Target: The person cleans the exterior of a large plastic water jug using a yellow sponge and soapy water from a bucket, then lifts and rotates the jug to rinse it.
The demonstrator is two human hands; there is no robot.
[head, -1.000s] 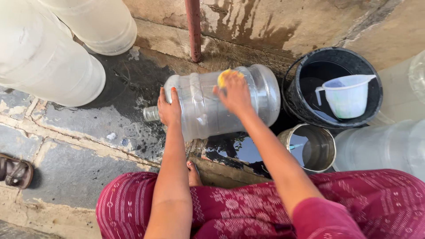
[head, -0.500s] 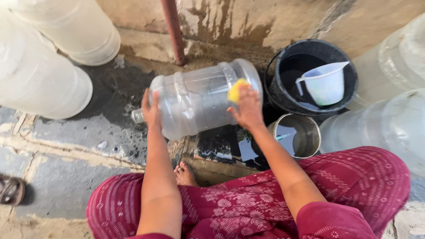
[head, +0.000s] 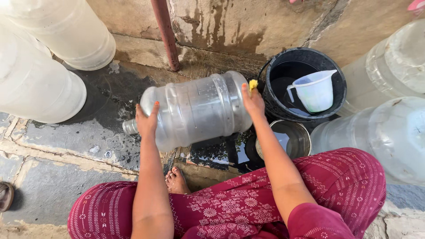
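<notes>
So from my head cam looking down, I had the big clear plastic water jug lying on its side over the wet stone floor, neck pointing off to my left and its base toward the black bucket. My left hand was cupped against the shoulder end near the neck, fingers curled onto the plastic and holding it steady. My right hand was up at the base end, fingers closed around a small yellow sponge pressed right at the jug's bottom edge. The black bucket sat just beside that end, with water in it and a white measuring jug standing inside. A steel pot sat just below the bucket, near my right forearm. Two more big clear bottles were crowded at my right, and two pale ones lay at the upper left. A rusty red pipe ran up the stained wall behind the jug. I was squatting in maroon printed clothes, and my bare foot poked out under the jug.
</notes>
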